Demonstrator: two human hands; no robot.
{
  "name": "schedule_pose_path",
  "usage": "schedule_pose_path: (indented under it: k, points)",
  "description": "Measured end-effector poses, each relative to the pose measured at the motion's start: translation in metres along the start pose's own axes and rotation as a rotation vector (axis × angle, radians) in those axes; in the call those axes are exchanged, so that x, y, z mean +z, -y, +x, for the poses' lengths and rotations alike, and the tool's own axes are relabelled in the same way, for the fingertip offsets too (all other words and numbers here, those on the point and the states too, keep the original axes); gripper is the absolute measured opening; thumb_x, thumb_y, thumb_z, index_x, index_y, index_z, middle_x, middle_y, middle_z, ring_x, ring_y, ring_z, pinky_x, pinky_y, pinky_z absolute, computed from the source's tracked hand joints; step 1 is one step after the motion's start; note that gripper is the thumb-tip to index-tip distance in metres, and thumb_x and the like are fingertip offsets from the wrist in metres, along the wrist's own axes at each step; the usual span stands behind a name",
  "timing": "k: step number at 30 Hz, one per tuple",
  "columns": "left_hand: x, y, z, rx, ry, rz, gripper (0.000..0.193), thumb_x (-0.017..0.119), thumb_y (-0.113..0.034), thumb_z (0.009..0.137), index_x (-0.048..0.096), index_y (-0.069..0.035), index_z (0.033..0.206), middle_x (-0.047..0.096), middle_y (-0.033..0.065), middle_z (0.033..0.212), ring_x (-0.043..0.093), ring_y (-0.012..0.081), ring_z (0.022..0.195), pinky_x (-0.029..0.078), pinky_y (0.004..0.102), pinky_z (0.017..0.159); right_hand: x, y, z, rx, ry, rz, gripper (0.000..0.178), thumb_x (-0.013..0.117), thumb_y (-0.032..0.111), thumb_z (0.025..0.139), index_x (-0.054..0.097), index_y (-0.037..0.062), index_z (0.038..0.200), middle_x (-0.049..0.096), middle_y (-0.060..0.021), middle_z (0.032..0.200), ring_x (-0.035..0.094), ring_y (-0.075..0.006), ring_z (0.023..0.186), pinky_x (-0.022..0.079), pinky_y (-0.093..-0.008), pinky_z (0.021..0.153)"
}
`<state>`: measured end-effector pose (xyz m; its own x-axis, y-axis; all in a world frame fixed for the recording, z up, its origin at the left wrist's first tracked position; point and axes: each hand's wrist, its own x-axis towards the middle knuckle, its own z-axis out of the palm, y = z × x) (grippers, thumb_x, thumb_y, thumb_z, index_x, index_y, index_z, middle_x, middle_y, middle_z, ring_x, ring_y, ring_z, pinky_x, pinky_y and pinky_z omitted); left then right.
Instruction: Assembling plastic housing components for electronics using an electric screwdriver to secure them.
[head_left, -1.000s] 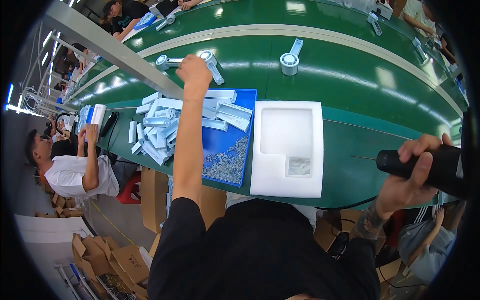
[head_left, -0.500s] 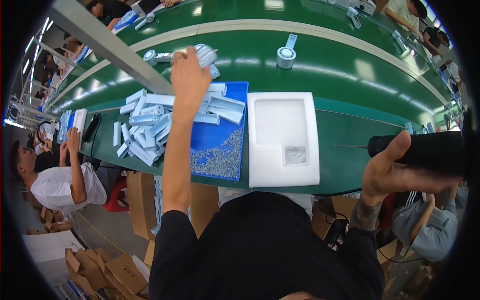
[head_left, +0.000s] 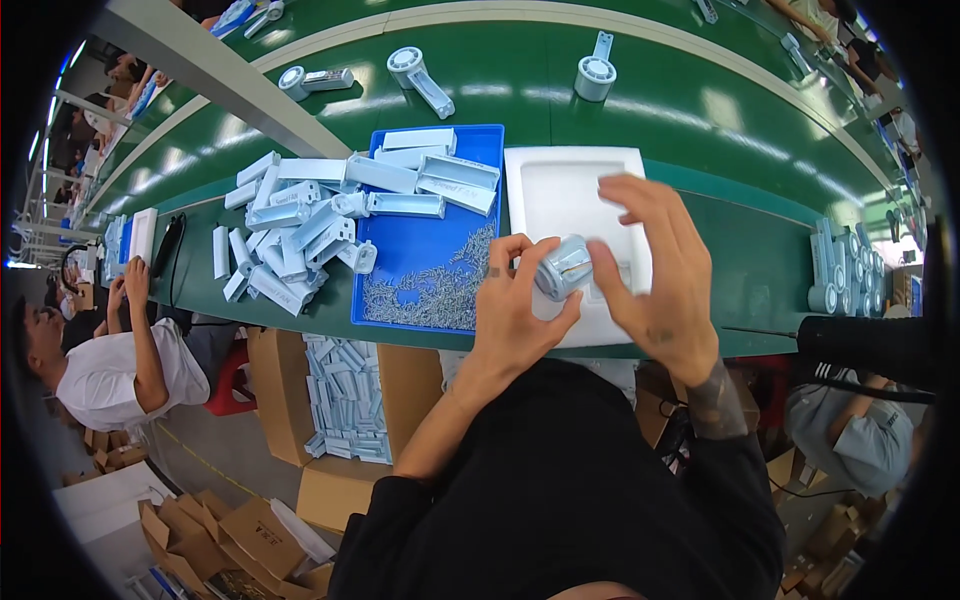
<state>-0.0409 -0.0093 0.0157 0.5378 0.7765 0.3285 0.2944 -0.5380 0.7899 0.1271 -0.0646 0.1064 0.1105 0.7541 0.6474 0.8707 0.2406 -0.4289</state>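
Observation:
My left hand [head_left: 518, 305] grips a light-blue handheld fan [head_left: 566, 266], fingers and thumb curled around its round part. Its far side is partly covered by my fingers. Right beside it, my right hand [head_left: 660, 275] is open with fingers spread, and its thumb tip comes close to the fan; whether they touch I cannot tell. Both hands are over a white foam tray [head_left: 575, 165] with a recessed middle. Left of the tray, a blue bin [head_left: 485, 140] contains many small grey screws [head_left: 430, 297] and several light-blue handle shells [head_left: 405, 178].
More light-blue shells [head_left: 285, 260] are piled left of the bin. A black electric screwdriver [head_left: 850, 345] points in from the right. Three fans, including one upright [head_left: 596, 78], are on the green belt [head_left: 500, 60]. A grey metal post [head_left: 230, 80] slants across the left.
My left hand has come back from the belt to the foam tray, now with a fan. My right hand has left the screwdriver and moved left beside the fan.

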Motion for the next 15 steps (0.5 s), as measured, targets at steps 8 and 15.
schedule_pose_path:
  k: [8,15]
  points:
    - [0.008,-0.004,-0.015,0.017,0.032,-0.081,0.060,0.088,-0.015,0.076,0.065,-0.007,0.131,0.053,0.0147,0.120,0.066,0.0305,0.100,0.058,0.0385,0.080,0.075,-0.039,0.060,0.165,-0.173,0.093,0.035,0.070,0.025,0.094,0.063,-0.0018,0.115,0.071,-0.0200,0.105,0.070,-0.0387,0.093,0.058,-0.0450,0.077]
    - [0.015,-0.006,-0.018,0.194,0.125,0.013,0.062,0.086,-0.019,0.082,0.062,-0.008,0.138,0.053,0.0152,0.126,0.065,0.0346,0.108,0.057,0.0416,0.085,0.169,-0.100,0.159,0.471,0.472,-0.041,0.055,0.082,0.056,0.077,0.077,0.0063,0.100,0.076,-0.0200,0.104,0.074,-0.0367,0.103,0.058,-0.0464,0.090]
